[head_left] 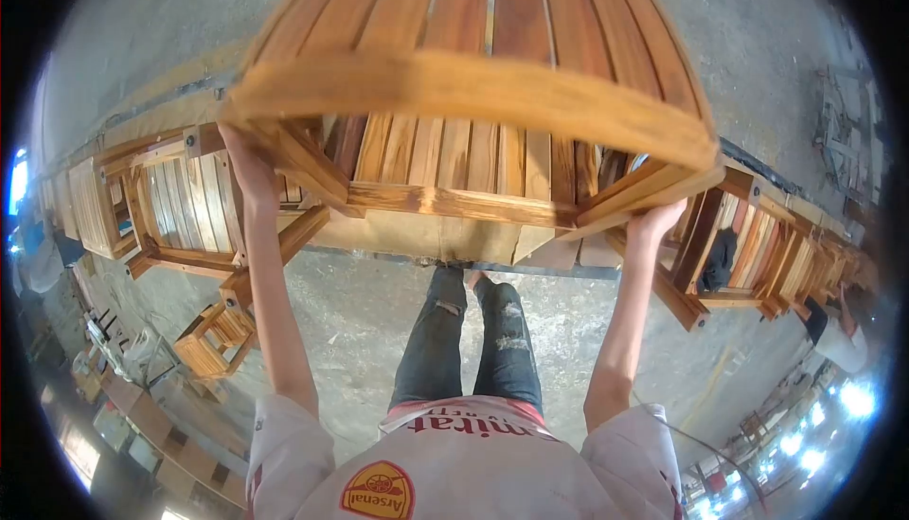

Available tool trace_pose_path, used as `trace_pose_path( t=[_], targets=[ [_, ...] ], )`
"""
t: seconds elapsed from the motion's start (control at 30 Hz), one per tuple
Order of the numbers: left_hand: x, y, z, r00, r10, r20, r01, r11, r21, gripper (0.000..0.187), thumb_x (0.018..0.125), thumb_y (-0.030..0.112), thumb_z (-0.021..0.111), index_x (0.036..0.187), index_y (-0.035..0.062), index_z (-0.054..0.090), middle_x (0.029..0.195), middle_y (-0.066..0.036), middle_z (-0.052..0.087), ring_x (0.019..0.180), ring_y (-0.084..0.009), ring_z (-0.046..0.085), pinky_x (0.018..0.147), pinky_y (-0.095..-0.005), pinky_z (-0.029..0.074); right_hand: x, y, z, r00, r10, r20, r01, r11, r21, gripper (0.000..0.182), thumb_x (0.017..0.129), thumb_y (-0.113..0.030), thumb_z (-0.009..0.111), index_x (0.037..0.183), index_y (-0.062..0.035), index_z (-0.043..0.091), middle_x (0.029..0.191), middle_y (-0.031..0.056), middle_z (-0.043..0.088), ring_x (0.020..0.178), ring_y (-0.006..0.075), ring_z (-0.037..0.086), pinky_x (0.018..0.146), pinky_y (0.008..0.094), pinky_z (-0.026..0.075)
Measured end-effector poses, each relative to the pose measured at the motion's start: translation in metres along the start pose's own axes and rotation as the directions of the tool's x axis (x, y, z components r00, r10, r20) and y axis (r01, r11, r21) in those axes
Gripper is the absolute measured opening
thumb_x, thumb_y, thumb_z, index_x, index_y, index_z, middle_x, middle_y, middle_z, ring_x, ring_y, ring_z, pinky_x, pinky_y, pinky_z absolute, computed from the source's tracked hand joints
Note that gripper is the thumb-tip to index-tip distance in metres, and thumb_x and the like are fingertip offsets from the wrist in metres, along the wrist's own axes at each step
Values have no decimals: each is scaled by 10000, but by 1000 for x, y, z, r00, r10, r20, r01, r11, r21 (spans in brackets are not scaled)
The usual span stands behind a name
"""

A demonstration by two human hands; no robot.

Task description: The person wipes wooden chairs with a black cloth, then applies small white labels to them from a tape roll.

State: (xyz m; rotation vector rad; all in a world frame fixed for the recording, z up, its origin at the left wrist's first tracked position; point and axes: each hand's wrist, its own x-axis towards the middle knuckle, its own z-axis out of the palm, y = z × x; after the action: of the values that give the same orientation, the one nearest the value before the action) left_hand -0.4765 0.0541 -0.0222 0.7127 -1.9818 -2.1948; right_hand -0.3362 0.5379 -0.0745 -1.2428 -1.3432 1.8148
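A large wooden chair [464, 80] with a slatted surface and a curved front rail is held up in front of me, slightly blurred. My left hand [248, 165] grips its left side near the end of the rail; the fingers are partly hidden by the wood. On the right side, my right hand [658, 220] is closed on the lower frame of the same chair, below the rail's end. Beneath the chair, a cardboard-coloured sheet [407, 236] shows.
Slatted wooden chairs stand to the left [185, 203] and right [743, 250]. A small wooden stool [216, 340] is on the concrete floor at lower left. At the far right, another person [841, 335] is near more furniture. A dark cloth [720, 260] hangs on the right chair.
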Motion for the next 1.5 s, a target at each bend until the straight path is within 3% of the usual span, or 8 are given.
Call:
trace_pose_path(
  t=[0.27, 0.57, 0.7, 0.83, 1.03, 1.37, 1.43, 1.5],
  targets=[
    [-104, -20, -71, 916, -358, -183, 283, 897, -339, 876, 896, 733, 350, 1458, 63, 335, 1459, -72, 399, 1347, -248, 376, 1116, -413, 300, -62, 54, -115, 988, 135, -75, -141, 986, -90, 455, 1008, -483, 352, 1271, -145, 507, 1246, 63, 555, 1159, 228, 530, 997, 386, 442],
    [-169, -50, -146, 835, -528, -155, 518, 849, -104, 887, 914, 679, 380, 1504, 33, 239, 1532, -116, 295, 1401, -262, 308, 1153, -402, 250, -123, 107, -217, 920, 392, -9, -382, 902, 202, 331, 1009, -392, 413, 1203, -130, 471, 1131, 51, 574, 1040, 197, 552, 921, 367, 473],
    [-149, -29, -104, 997, -21, 68, -29, 746, 665, 631, 1010, 434, 394, 1492, 44, 278, 1538, -131, 291, 1423, -268, 268, 1158, -391, 218, -108, 118, -224, 942, 334, 26, -329, 909, 254, 281, 1010, -351, 441, 1173, -123, 455, 1080, 45, 582, 987, 183, 562, 887, 359, 486],
    [-127, 17, 44, 679, 533, 505, -717, 337, 610, 483, 954, 165, 567, 1400, 33, 438, 1452, -158, 424, 1388, -307, 332, 1137, -410, 264, -117, 81, -218, 982, 143, -127, -157, 982, -107, 187, 988, -147, 482, 1163, -99, 440, 1064, 76, 568, 936, 195, 571, 842, 329, 479],
    [-144, -42, 225, 636, 227, 737, -726, -147, 672, 679, 964, 638, 204, 1526, 257, 192, 1604, -66, 58, 1478, -287, 41, 1141, -630, 34, -153, 19, -253, 994, 90, -62, -99, 979, -179, 174, 1020, -153, 457, 1184, -96, 449, 977, 64, 560, 764, 137, 549, 717, 287, 463],
    [-281, -60, 195, 142, 201, 969, -990, 41, 136, 650, 955, 610, 340, 1508, 276, 265, 1584, -63, 186, 1458, -315, 161, 1152, -607, 109, -209, -90, -214, 962, -54, 269, 134, 948, -289, 198, 1017, -178, 486, 1180, -65, 483, 952, 63, 572, 754, 116, 565, 731, 270, 467],
    [-322, -67, 169, 65, 154, 986, -974, 224, 29, 601, 970, 546, 382, 1481, 232, 346, 1536, -66, 322, 1449, -319, 199, 1155, -590, 149, -223, -110, -202, 919, -57, 391, 203, 916, -346, 194, 1005, -171, 495, 1164, -59, 490, 949, 68, 578, 743, 124, 561, 713, 273, 464],
    [-354, -32, 144, 139, -189, 972, -558, 796, 234, 525, 984, 433, 457, 1441, 178, 420, 1430, -97, 482, 1382, -300, 359, 1133, -514, 283, -237, -118, -194, 875, -23, 484, 227, 902, -368, 186, 998, -139, 491, 1155, -39, 487, 945, 73, 575, 734, 128, 563, 691, 273, 475]
  ],
)
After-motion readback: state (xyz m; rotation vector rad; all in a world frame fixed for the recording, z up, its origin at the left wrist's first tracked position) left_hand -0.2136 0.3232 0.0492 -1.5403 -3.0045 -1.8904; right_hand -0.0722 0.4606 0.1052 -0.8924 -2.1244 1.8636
